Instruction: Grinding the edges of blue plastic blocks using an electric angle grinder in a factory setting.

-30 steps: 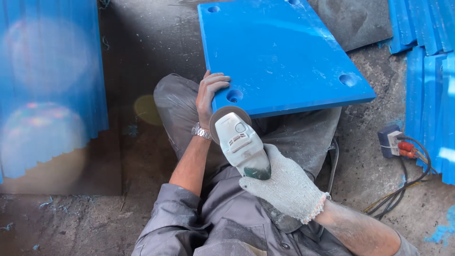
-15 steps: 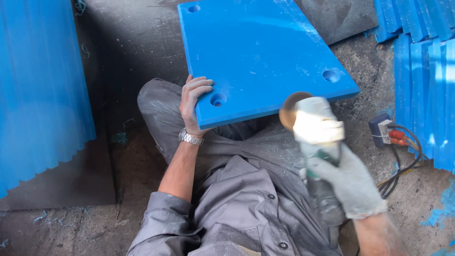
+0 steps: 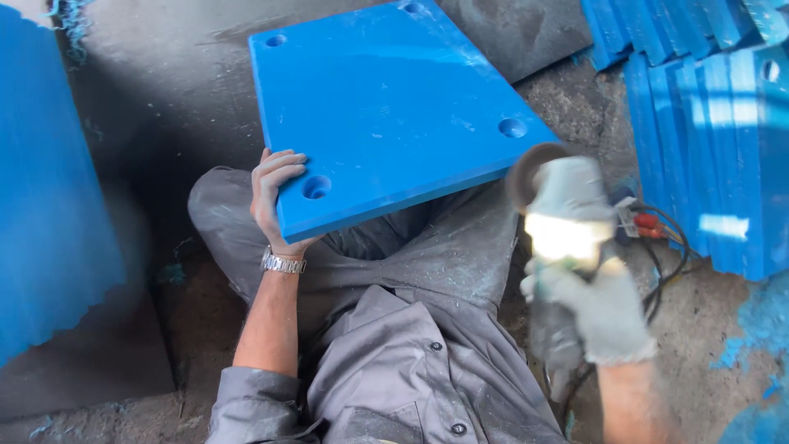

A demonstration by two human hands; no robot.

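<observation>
1. Plastic, blue and thick, is forming the one slab (image 3: 394, 107) in hand: it is resting tilted on the seated person's lap, its far end reaching out over the grey floor (image 3: 164, 99).
2. Four round holes are showing in the slab, one near each corner; the near-left hole (image 3: 316, 187) is lying just beside the left hand.
3. One left hand (image 3: 278, 197), bare, is gripping the slab's near-left corner, its fingers (image 3: 283, 162) curling over the top face while the thumb is hiding below the edge. One metal wristwatch (image 3: 282, 263) is sitting on that wrist.
4. One right hand (image 3: 598, 308), in a pale work glove, is wrapping its fingers tightly around the body of one angle grinder (image 3: 559, 205). The grinder is blurring with motion and its disc is hovering just off the slab's near-right corner; I cannot tell whether it is touching.
5. One cable (image 3: 657, 263) is trailing from a plug block beside the grinder.
6. Several more blue panels (image 3: 707, 148) are leaning in a row at the right, too overlapped to count, and one large blue sheet (image 3: 49, 214) is standing at the left.
7. Compared with half a second earlier, the grinder is sitting slightly lower and closer to the slab's right edge, while the left hand is keeping the same corner hold.
</observation>
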